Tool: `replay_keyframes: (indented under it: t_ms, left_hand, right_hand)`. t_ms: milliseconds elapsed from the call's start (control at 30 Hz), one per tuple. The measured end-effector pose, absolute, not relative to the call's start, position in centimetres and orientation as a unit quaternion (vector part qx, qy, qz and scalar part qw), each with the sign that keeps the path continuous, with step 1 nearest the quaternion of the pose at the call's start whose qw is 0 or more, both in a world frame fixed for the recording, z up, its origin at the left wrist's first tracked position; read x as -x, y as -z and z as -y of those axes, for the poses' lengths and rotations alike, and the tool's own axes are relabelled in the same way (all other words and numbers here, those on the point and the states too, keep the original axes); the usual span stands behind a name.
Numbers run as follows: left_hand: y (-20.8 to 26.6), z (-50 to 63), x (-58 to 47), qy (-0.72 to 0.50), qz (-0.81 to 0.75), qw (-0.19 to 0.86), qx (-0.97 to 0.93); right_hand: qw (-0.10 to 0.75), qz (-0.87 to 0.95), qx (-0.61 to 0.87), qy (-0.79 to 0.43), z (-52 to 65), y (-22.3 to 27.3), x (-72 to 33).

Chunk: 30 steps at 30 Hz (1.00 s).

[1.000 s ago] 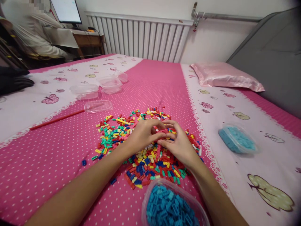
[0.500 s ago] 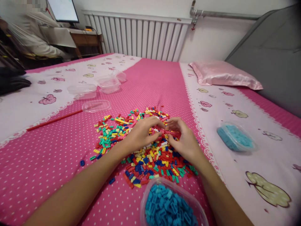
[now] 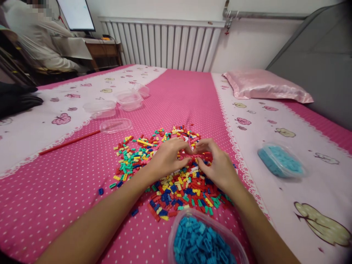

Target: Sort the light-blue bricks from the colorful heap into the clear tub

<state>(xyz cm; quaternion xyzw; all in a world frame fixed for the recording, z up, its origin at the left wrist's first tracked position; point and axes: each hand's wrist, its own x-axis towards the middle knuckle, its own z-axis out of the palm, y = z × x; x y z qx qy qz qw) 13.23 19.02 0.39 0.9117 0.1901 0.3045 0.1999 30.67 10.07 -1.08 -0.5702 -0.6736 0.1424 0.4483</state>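
A spread pile of small toy building bricks (image 3: pixel 189 190) in red, yellow, green, dark blue, white and pink lies on the bed. My left hand (image 3: pixel 169 156) is cupped over the middle of it, thumb apart from the curved fingers. Facing it, my right hand (image 3: pixel 217 165) curves in from the right with its thumb and fingers also apart. The fingertips of both hands nearly meet around some pink and red bricks; no brick is visibly gripped. Close to me, a clear plastic tub (image 3: pixel 171 242) holds blue bricks (image 3: pixel 200 240).
Another clear tub (image 3: pixel 280 160) of light blue bricks stands on the right. Clear plastic containers (image 3: pixel 129 99) and a lid (image 3: pixel 117 125) lie at the left, beside a red stick (image 3: pixel 70 142). A pink pillow (image 3: pixel 266 84) is at the back right. A person (image 3: pixel 41 40) sits at a desk, far left.
My hands stay over the same part of the pile, their fingertips drawn slightly closer together. The whole view has shifted a little; the tubs and containers have not moved on the bed.
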Motion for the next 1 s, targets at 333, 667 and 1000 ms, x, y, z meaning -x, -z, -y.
replay_keyframes:
  t_ms: [333,667,1000]
  left_hand:
    - [-0.48,-18.93,-13.15,-0.283,-0.235,0.186,-0.911]
    - [-0.82,-19.25,-13.07,-0.269,-0.220,0.207,-0.914]
    - [-0.36,-19.39,-13.04,-0.266,-0.223,0.168,-0.923]
  right_hand:
    - [0.418,0.688,0.582,-0.114,-9.89,0.42,-30.10]
    - [0.425,0.677,0.593,-0.103,-9.97,1.15,-30.15]
    - [0.394,0.700,0.592,-0.066,-10.01,1.15,-30.30]
